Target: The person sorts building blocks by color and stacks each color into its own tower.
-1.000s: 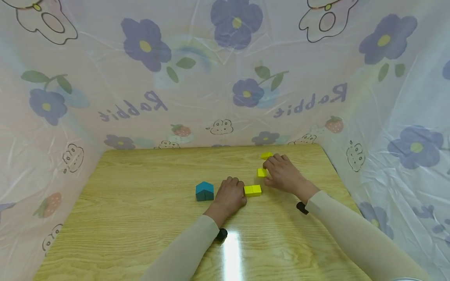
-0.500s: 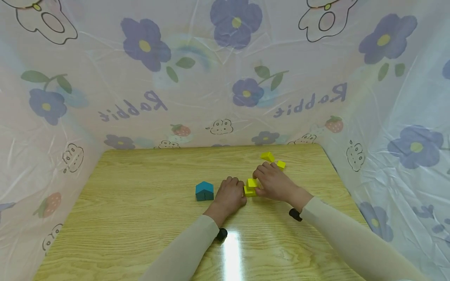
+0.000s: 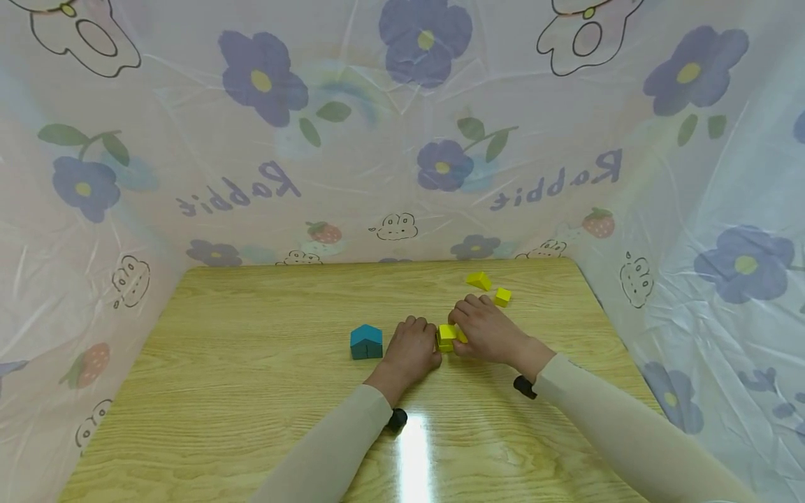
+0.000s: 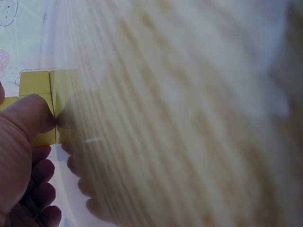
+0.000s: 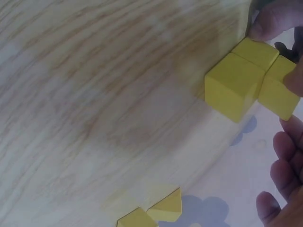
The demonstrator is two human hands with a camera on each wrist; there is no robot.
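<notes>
Two yellow cube blocks (image 4: 34,82) stand side by side on the wooden table, with another yellow block (image 3: 447,331) stacked over the left one. My left hand (image 3: 411,349) is at the left end of this stack. In the left wrist view its thumb (image 4: 35,111) lies across the near lower block (image 4: 43,138), the other fingers curled beyond it. My right hand (image 3: 487,332) comes from the right and pinches the upper block (image 5: 279,90). Part of the right lower block (image 5: 234,85) is hidden behind that hand in the head view.
Left of my left hand stands a small teal house-shaped group of blocks (image 3: 366,342). Behind my right hand lie a yellow triangular block (image 3: 479,281) and a small yellow block (image 3: 502,297). A patterned curtain (image 3: 402,140) rises behind the table (image 3: 251,419).
My right hand has carried a yellow block left and forward from beside the loose pieces, then lowered it onto the left lower block. My left hand has stayed in place.
</notes>
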